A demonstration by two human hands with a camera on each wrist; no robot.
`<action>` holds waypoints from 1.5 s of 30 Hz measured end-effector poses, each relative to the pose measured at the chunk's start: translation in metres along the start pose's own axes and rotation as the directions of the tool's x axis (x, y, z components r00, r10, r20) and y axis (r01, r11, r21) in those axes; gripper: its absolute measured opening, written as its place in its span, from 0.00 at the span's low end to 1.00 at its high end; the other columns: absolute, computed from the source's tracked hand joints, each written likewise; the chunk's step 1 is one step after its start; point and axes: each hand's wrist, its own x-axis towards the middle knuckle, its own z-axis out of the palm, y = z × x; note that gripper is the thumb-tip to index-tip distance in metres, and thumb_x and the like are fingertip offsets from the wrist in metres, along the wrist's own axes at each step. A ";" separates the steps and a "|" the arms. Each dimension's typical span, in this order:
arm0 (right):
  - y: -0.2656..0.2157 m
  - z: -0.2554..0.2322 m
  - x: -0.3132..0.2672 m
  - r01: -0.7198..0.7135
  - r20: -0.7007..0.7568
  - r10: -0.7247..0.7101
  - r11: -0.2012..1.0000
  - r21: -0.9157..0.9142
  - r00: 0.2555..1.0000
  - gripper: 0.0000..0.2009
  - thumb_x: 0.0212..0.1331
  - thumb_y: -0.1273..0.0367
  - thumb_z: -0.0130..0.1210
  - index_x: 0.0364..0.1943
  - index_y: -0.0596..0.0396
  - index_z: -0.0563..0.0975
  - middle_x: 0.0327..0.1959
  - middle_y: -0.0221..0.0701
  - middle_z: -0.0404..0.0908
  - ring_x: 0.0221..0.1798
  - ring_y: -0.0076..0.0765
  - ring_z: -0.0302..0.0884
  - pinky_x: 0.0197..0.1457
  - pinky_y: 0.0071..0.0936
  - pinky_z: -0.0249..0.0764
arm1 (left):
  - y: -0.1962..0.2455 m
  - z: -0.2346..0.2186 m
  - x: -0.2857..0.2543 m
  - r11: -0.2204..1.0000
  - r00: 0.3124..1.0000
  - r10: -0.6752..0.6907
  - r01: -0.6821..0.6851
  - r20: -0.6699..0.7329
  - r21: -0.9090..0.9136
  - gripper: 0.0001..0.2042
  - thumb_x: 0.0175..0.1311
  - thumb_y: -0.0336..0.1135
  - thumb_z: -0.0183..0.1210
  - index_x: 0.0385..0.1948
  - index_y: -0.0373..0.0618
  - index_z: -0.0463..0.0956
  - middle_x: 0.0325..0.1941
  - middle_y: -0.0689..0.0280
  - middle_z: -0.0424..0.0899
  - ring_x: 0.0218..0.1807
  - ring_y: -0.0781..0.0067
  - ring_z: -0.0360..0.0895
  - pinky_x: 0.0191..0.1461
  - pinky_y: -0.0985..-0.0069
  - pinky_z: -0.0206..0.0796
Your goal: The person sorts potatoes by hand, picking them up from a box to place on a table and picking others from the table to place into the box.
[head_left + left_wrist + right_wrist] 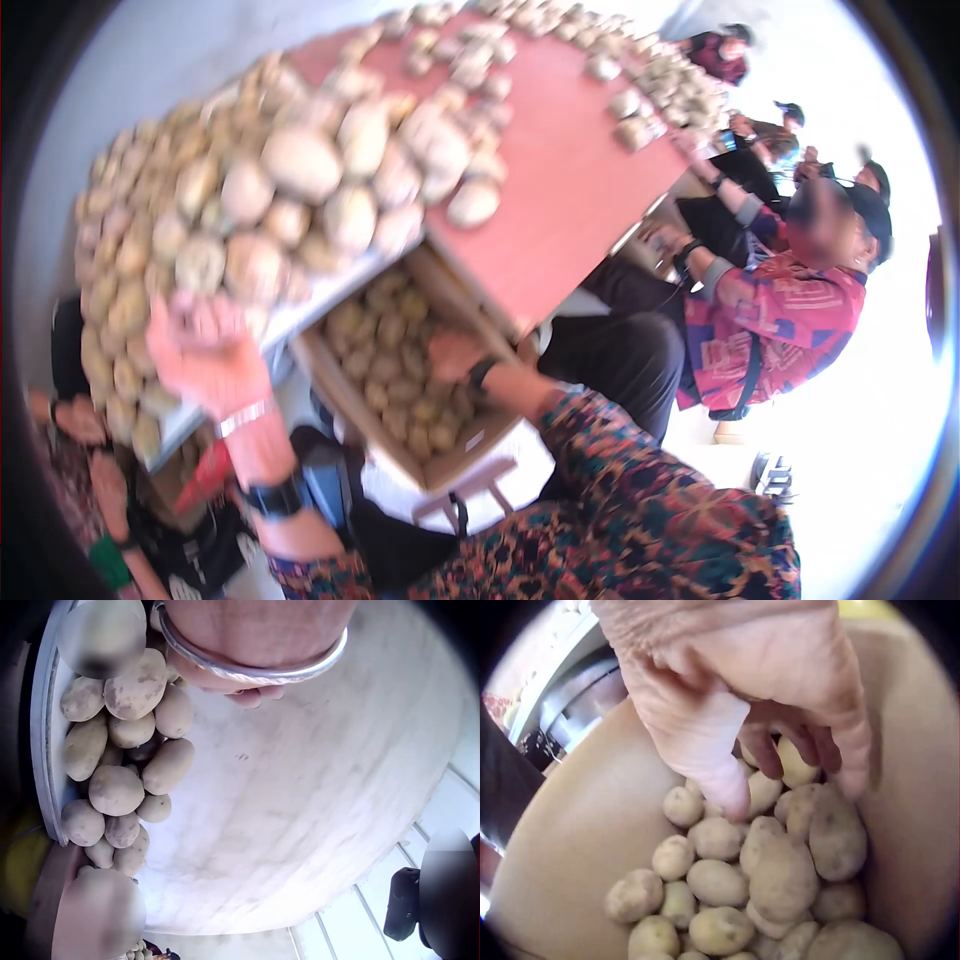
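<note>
Potatoes point(300, 162) lie heaped along the table edge. Against the near side of this heap is my left hand point(208, 355), its fingers blurred; whether it holds a potato is unclear. The left wrist view shows mostly the bare wrist point(259, 634) with a bangle, and a few fingertips point(255, 696) beside potatoes point(116, 790). Below the table edge, a cardboard box point(392, 452) contains more potatoes point(385, 365). My right hand point(458, 357) reaches into it. In the right wrist view that hand point(735, 697) spreads its thumb and fingers above the potatoes point(717, 883), gripping none visibly.
The red tabletop point(560, 190) stretches right of the heap, with more potatoes point(670, 85) along its far side. A person in a patterned jacket point(790, 320) sits at the right; other people are beyond. Another person's hand point(82, 420) shows at the lower left.
</note>
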 end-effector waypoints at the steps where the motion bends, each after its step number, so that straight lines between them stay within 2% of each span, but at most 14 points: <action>1: 0.001 0.015 0.010 -0.033 0.027 0.033 0.999 -0.013 0.999 0.13 0.47 0.71 0.53 0.36 0.60 0.83 0.45 0.49 0.81 0.48 0.54 0.81 0.50 0.48 0.79 | -0.003 0.004 -0.003 1.000 0.999 0.014 -0.014 -0.031 0.023 0.16 0.67 0.45 0.54 0.24 0.44 0.71 0.11 0.75 0.54 0.17 0.80 0.51 0.21 0.78 0.44; 2: 0.005 0.036 0.020 -0.040 -0.039 0.040 0.999 -0.015 0.998 0.14 0.47 0.70 0.54 0.38 0.59 0.83 0.50 0.50 0.78 0.56 0.53 0.77 0.51 0.47 0.79 | -0.006 0.008 -0.006 0.999 0.997 0.023 -0.020 -0.072 0.046 0.16 0.68 0.45 0.53 0.24 0.44 0.72 0.11 0.74 0.55 0.17 0.80 0.52 0.20 0.79 0.44; 3: 0.001 0.027 0.019 -0.023 0.044 0.026 0.998 -0.061 0.999 0.19 0.50 0.70 0.53 0.47 0.63 0.80 0.59 0.53 0.71 0.65 0.59 0.67 0.57 0.54 0.74 | -0.011 0.015 -0.009 0.998 0.998 0.031 -0.027 -0.056 0.062 0.16 0.70 0.44 0.51 0.24 0.44 0.73 0.11 0.73 0.58 0.16 0.80 0.53 0.20 0.80 0.44; 6: -0.005 0.035 0.027 -0.098 0.042 0.101 0.992 -0.075 0.994 0.23 0.51 0.69 0.53 0.55 0.59 0.76 0.65 0.48 0.66 0.71 0.59 0.57 0.60 0.58 0.70 | -0.024 0.028 -0.010 0.995 0.994 0.038 -0.029 -0.102 0.092 0.16 0.71 0.42 0.49 0.25 0.43 0.74 0.12 0.71 0.61 0.16 0.80 0.56 0.20 0.80 0.46; 8: 0.003 0.053 0.034 -0.114 0.163 0.131 0.988 -0.106 0.978 0.25 0.52 0.68 0.54 0.59 0.53 0.73 0.67 0.43 0.64 0.73 0.57 0.53 0.60 0.58 0.69 | -0.032 0.031 -0.015 0.995 0.992 0.040 -0.029 -0.119 0.093 0.16 0.71 0.41 0.48 0.24 0.43 0.72 0.12 0.71 0.61 0.16 0.80 0.56 0.20 0.81 0.46; 12: 0.012 0.093 0.045 -0.170 -0.112 0.159 0.981 -0.097 0.981 0.22 0.53 0.68 0.53 0.55 0.53 0.76 0.63 0.40 0.67 0.70 0.53 0.57 0.56 0.50 0.73 | -0.041 0.034 -0.020 0.994 0.990 -0.011 0.026 -0.138 0.108 0.15 0.71 0.40 0.48 0.23 0.44 0.70 0.12 0.72 0.58 0.17 0.81 0.54 0.20 0.82 0.45; 18: -0.002 0.072 0.037 -0.204 -0.159 0.172 0.957 -0.207 0.972 0.15 0.50 0.68 0.53 0.43 0.52 0.83 0.57 0.38 0.69 0.62 0.47 0.61 0.45 0.42 0.75 | -0.047 0.038 -0.023 0.991 0.988 -0.018 0.037 -0.150 0.128 0.14 0.70 0.40 0.49 0.25 0.43 0.70 0.13 0.73 0.59 0.17 0.82 0.54 0.20 0.82 0.45; 24: 0.007 0.110 0.056 -0.416 -0.025 0.415 0.909 -0.023 0.909 0.15 0.55 0.66 0.51 0.44 0.52 0.83 0.62 0.40 0.65 0.64 0.48 0.60 0.47 0.49 0.75 | -0.044 0.033 -0.025 0.989 0.986 -0.031 0.054 -0.163 0.138 0.13 0.70 0.39 0.50 0.26 0.43 0.71 0.14 0.72 0.60 0.18 0.82 0.55 0.22 0.82 0.47; 31: -0.010 0.102 0.056 -0.502 -0.013 0.503 0.859 -0.098 0.864 0.19 0.58 0.63 0.50 0.54 0.50 0.79 0.65 0.37 0.62 0.69 0.48 0.55 0.51 0.59 0.72 | -0.042 0.028 -0.024 0.986 0.990 -0.066 0.084 -0.123 0.143 0.11 0.68 0.40 0.54 0.28 0.44 0.72 0.17 0.72 0.64 0.22 0.80 0.60 0.25 0.80 0.50; 33: -0.016 0.103 0.063 -0.562 0.014 0.568 0.818 -0.119 0.823 0.21 0.59 0.62 0.49 0.58 0.48 0.77 0.66 0.37 0.62 0.70 0.48 0.52 0.53 0.64 0.68 | -0.044 0.037 -0.024 0.987 0.976 -0.018 0.051 -0.215 0.150 0.12 0.70 0.39 0.50 0.27 0.42 0.72 0.16 0.71 0.63 0.19 0.80 0.58 0.23 0.82 0.49; 39: -0.027 0.082 0.060 -0.441 0.174 0.485 0.865 -0.239 0.857 0.22 0.62 0.60 0.48 0.60 0.48 0.75 0.69 0.40 0.61 0.71 0.52 0.53 0.54 0.72 0.64 | -0.035 0.029 -0.021 0.987 0.975 -0.022 0.057 -0.221 0.153 0.12 0.69 0.39 0.52 0.28 0.41 0.72 0.15 0.72 0.62 0.19 0.79 0.57 0.24 0.81 0.49; 41: -0.019 0.110 0.078 -0.547 0.049 0.574 0.799 -0.249 0.817 0.23 0.63 0.59 0.46 0.61 0.50 0.74 0.69 0.41 0.62 0.70 0.54 0.57 0.53 0.74 0.63 | -0.034 0.025 -0.019 0.990 0.979 -0.035 0.061 -0.203 0.124 0.12 0.68 0.39 0.52 0.27 0.41 0.73 0.15 0.72 0.61 0.19 0.80 0.56 0.24 0.81 0.50; 43: 0.005 0.130 0.098 -0.531 0.221 0.529 0.846 -0.059 0.819 0.35 0.65 0.49 0.45 0.72 0.53 0.58 0.76 0.41 0.48 0.76 0.52 0.47 0.61 0.72 0.60 | -0.031 0.026 -0.018 0.995 0.988 -0.027 0.041 -0.150 0.092 0.12 0.68 0.38 0.53 0.27 0.40 0.73 0.14 0.71 0.61 0.19 0.79 0.57 0.25 0.80 0.51; 45: -0.008 0.109 0.087 -0.502 0.219 0.549 0.832 -0.237 0.806 0.34 0.64 0.50 0.45 0.70 0.55 0.60 0.75 0.44 0.52 0.76 0.54 0.47 0.60 0.70 0.61 | -0.027 0.031 -0.019 0.993 0.993 -0.008 0.022 -0.118 0.119 0.11 0.67 0.37 0.53 0.27 0.40 0.74 0.15 0.71 0.63 0.19 0.78 0.60 0.25 0.79 0.53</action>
